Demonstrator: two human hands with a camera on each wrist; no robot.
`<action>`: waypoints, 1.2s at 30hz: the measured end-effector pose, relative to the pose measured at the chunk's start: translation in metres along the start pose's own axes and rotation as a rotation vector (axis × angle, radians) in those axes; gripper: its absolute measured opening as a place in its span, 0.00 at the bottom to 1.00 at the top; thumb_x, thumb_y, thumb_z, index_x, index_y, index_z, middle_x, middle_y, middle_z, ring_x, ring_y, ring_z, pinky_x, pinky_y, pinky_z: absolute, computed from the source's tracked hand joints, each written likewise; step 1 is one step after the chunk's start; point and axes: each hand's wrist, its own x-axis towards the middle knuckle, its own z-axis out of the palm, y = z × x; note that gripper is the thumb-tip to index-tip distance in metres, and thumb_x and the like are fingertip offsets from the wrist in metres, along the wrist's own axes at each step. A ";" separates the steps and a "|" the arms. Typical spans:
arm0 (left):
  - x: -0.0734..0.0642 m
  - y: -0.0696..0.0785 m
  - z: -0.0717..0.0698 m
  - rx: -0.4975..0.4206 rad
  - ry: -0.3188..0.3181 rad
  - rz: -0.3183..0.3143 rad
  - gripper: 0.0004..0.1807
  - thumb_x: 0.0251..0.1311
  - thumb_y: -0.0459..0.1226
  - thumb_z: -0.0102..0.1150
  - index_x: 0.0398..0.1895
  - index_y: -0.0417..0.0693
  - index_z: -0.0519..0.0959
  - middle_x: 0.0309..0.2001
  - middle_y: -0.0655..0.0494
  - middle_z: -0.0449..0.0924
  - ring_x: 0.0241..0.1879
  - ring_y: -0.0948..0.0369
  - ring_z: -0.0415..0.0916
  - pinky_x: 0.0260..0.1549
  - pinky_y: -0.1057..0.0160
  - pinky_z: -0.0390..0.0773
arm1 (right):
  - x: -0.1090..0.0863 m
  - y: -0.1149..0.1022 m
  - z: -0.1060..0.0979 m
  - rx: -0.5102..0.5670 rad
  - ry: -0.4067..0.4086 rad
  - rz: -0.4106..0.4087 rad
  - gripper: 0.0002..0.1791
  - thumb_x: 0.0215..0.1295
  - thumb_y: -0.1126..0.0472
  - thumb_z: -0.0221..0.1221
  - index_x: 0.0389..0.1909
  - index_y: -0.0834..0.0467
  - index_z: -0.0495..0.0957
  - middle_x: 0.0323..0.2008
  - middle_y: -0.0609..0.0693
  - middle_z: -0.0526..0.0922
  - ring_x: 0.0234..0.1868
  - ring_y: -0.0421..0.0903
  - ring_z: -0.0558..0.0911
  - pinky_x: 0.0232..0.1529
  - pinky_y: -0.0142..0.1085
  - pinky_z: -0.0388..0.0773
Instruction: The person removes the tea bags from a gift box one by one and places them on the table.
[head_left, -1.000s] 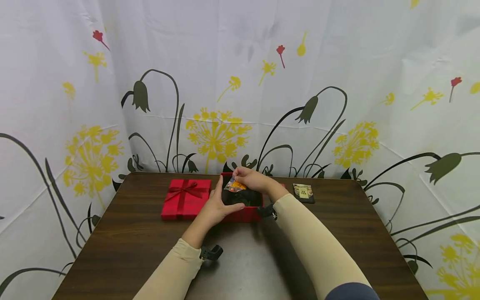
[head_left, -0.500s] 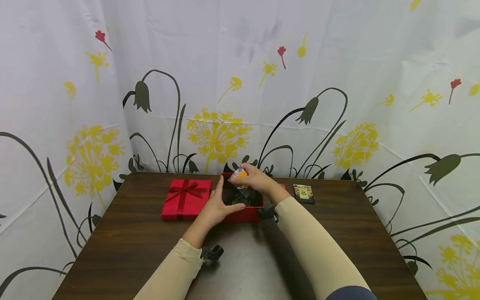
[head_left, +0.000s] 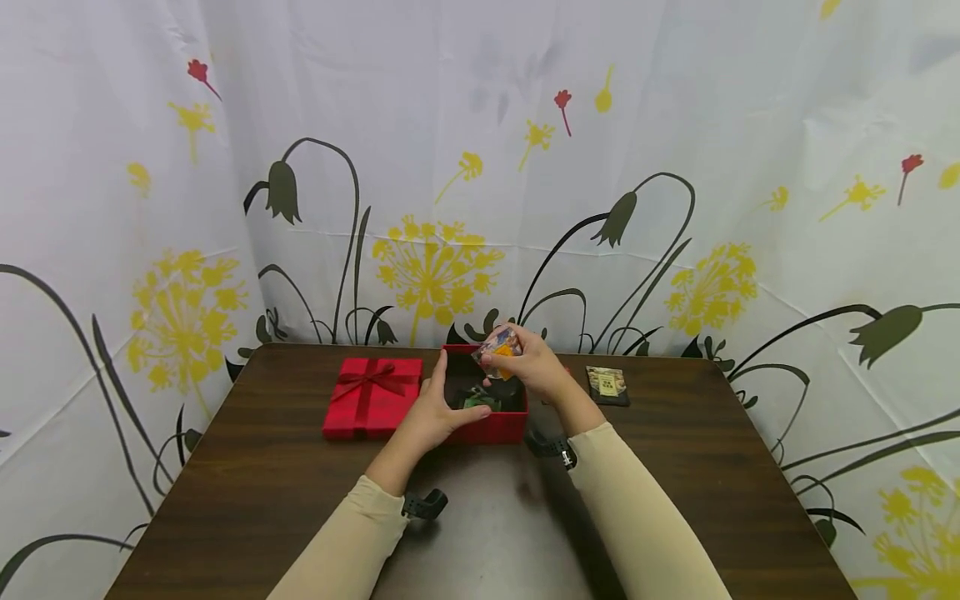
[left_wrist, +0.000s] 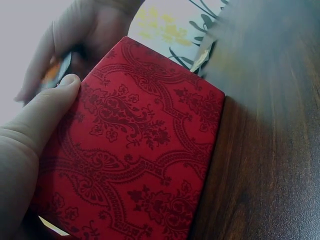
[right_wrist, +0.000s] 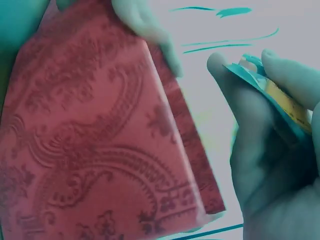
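Note:
A red patterned gift box with a dark inside stands near the table's far edge. My left hand holds it at the left, thumb over the front rim and fingers along the side. In the left wrist view the thumb lies at the edge of the box wall. My right hand pinches a small colourful packet with an orange patch above the box. The right wrist view shows that packet between thumb and fingers. Something dark green lies inside the box.
A red lid with a ribbon bow lies left of the box. To the right, a dark packet with a pale label rests on the brown wooden table. A flowered curtain hangs right behind the table.
My right hand has lifted the colourful packet up and rightward out of the box opening, turning its printed face more into view. The left hand stays in place at the box.

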 end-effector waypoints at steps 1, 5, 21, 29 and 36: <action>0.000 0.000 0.000 0.000 -0.001 0.002 0.78 0.48 0.72 0.78 0.91 0.70 0.32 0.88 0.35 0.47 0.83 0.30 0.56 0.73 0.24 0.66 | -0.004 -0.001 0.000 -0.028 0.034 -0.001 0.20 0.72 0.49 0.73 0.57 0.52 0.80 0.42 0.52 0.88 0.38 0.48 0.88 0.35 0.38 0.88; 0.000 0.001 -0.001 -0.007 -0.006 0.000 0.77 0.50 0.70 0.79 0.91 0.71 0.32 0.88 0.36 0.45 0.85 0.31 0.53 0.74 0.24 0.65 | -0.023 -0.010 -0.004 -0.030 0.166 0.013 0.23 0.74 0.45 0.71 0.58 0.54 0.77 0.44 0.53 0.87 0.37 0.45 0.86 0.30 0.36 0.86; -0.002 0.002 0.004 -0.018 0.002 0.008 0.74 0.55 0.64 0.79 0.91 0.74 0.32 0.90 0.40 0.43 0.86 0.33 0.49 0.74 0.23 0.63 | -0.111 -0.015 -0.063 0.019 0.311 -0.077 0.16 0.80 0.60 0.65 0.56 0.64 0.72 0.41 0.51 0.78 0.25 0.46 0.84 0.27 0.40 0.88; -0.003 -0.003 0.006 -0.024 -0.026 -0.014 0.74 0.56 0.64 0.79 0.91 0.74 0.31 0.90 0.39 0.42 0.87 0.33 0.47 0.74 0.23 0.64 | -0.115 0.002 -0.081 -0.263 0.530 -0.015 0.15 0.80 0.53 0.65 0.52 0.61 0.78 0.41 0.59 0.84 0.25 0.45 0.84 0.27 0.40 0.87; -0.001 0.003 0.000 -0.016 -0.008 -0.008 0.73 0.55 0.64 0.79 0.90 0.76 0.31 0.90 0.39 0.42 0.86 0.32 0.50 0.74 0.23 0.64 | -0.124 -0.007 -0.100 -0.325 0.715 -0.045 0.17 0.81 0.58 0.63 0.65 0.54 0.76 0.41 0.62 0.84 0.16 0.42 0.82 0.16 0.39 0.82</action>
